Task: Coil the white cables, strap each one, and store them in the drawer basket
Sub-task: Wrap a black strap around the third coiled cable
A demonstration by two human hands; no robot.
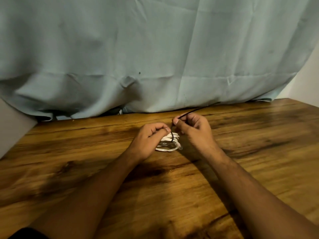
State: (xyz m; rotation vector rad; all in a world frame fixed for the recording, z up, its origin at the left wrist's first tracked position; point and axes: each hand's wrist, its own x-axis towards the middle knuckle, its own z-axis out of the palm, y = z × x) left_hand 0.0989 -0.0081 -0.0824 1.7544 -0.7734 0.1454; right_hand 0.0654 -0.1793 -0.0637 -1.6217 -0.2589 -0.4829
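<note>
A coiled white cable (170,146) lies on the wooden table (259,144) near its middle. My left hand (148,140) grips the coil's left side, fingers curled over it and hiding part of the loops. A thin black strap (189,112) loops around the top of the coil and runs up and to the right, toward the curtain. My right hand (193,128) pinches that strap between thumb and fingers just above the coil. No drawer or basket is in view.
A pale blue curtain (155,57) hangs along the table's far edge. A white wall (307,80) shows at the far right. A pale panel (12,126) stands at the left edge. The table's left edge runs diagonally at the left.
</note>
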